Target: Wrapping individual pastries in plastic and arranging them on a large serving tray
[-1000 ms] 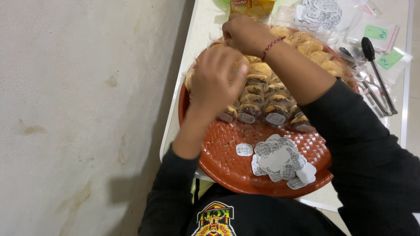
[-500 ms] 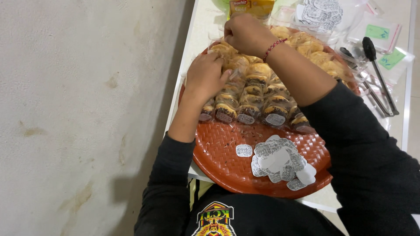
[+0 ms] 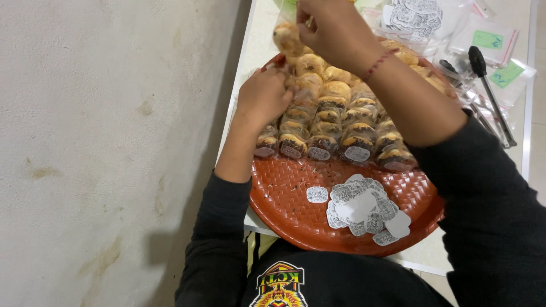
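White worktop [image 3: 259, 51] beside a plaster wall | red woven tray [image 3: 296, 210] packed with wrapped pastries [image 3: 335, 122] | right hand [image 3: 335, 31] pinched on one pastry [image 3: 286, 37] at 12 o'clock | left hand [image 3: 263, 98] curled on the row at 9 o'clock | risk: rows toppled by a nudge, paper labels [image 3: 364, 207] at 6 o'clock scattered.

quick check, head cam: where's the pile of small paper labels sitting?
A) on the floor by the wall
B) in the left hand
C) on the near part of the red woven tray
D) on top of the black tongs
C: the pile of paper labels lies loose on the bare near part of the red woven tray, in front of the rows of wrapped pastries and apart from both hands.
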